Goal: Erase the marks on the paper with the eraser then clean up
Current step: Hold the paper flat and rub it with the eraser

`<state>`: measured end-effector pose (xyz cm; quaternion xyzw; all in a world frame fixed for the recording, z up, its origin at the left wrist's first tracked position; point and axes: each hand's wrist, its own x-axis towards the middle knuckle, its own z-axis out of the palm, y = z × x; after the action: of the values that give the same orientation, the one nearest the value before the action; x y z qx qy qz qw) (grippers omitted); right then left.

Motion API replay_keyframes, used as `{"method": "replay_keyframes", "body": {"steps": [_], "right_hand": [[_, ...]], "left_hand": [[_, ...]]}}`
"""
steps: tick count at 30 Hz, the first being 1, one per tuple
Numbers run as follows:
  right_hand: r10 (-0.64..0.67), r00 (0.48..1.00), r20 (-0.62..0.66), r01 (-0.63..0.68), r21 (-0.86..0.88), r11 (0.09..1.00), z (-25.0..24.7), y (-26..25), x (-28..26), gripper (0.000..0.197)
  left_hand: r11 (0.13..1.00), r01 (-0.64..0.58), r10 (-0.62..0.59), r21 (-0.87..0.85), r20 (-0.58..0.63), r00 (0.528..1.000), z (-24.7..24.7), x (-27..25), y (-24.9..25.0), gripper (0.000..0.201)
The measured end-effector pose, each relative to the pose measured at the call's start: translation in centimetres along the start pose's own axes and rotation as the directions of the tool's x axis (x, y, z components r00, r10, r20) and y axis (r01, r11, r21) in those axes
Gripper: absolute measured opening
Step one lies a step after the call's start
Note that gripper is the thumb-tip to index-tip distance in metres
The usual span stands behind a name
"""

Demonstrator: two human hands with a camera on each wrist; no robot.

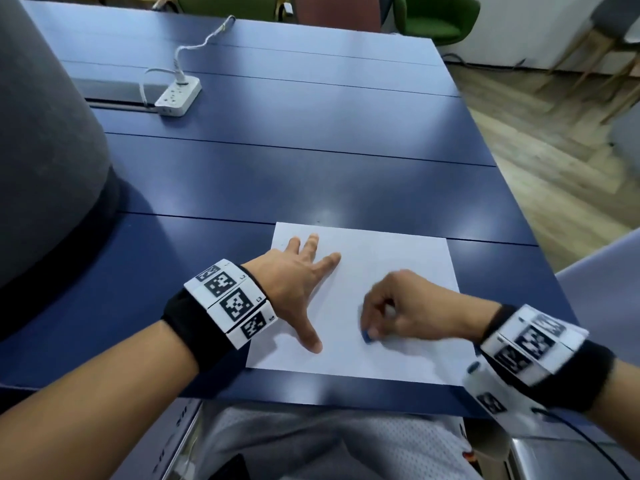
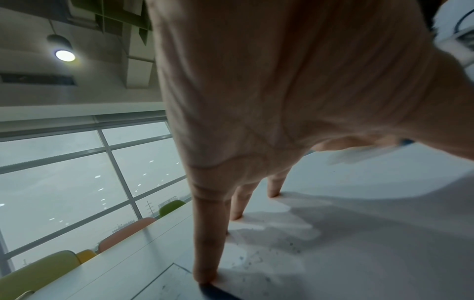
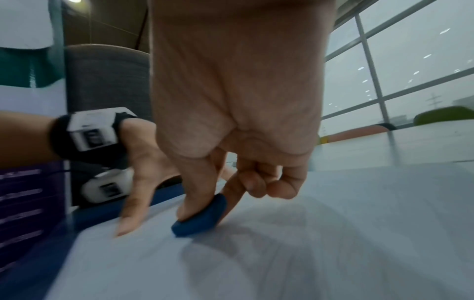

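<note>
A white sheet of paper (image 1: 398,258) lies on the blue table (image 1: 294,161) near its front edge. My left hand (image 1: 298,282) lies flat on the sheet's left part with fingers spread, pressing it down; in the left wrist view its fingertips (image 2: 205,278) touch the paper (image 2: 359,253). My right hand (image 1: 401,306) pinches a small blue eraser (image 1: 367,337) between thumb and index finger and holds it against the sheet. In the right wrist view the eraser (image 3: 200,218) sits tilted on the paper (image 3: 307,253), blurred by motion. Dark crumbs (image 2: 256,257) speckle the paper beside my left fingers.
A white power strip (image 1: 178,97) with a cable sits at the table's far left. A large grey rounded object (image 1: 45,150) stands at the left edge. Chairs (image 1: 436,15) stand beyond the far edge. Wooden floor (image 1: 554,168) lies to the right.
</note>
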<state>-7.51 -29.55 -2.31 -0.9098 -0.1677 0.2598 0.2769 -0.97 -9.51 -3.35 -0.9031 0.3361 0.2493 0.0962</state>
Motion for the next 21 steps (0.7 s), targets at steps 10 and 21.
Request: {"method": "replay_keyframes", "body": {"steps": [10, 21], "right_hand": [[0.105, 0.961, -0.257, -0.076, 0.120, 0.990, -3.0, 2.5, 5.1, 0.006], [0.099, 0.974, -0.203, -0.079, 0.106, 0.991, -4.2, 3.4, 6.2, 0.008]], "left_hand": [[1.000, 0.005, -0.005, 0.005, 0.003, 1.000, 0.1, 0.1, -0.1, 0.145], [1.000, -0.003, 0.003, 0.016, 0.014, 1.000, 0.4, 0.3, -0.2, 0.147]]}}
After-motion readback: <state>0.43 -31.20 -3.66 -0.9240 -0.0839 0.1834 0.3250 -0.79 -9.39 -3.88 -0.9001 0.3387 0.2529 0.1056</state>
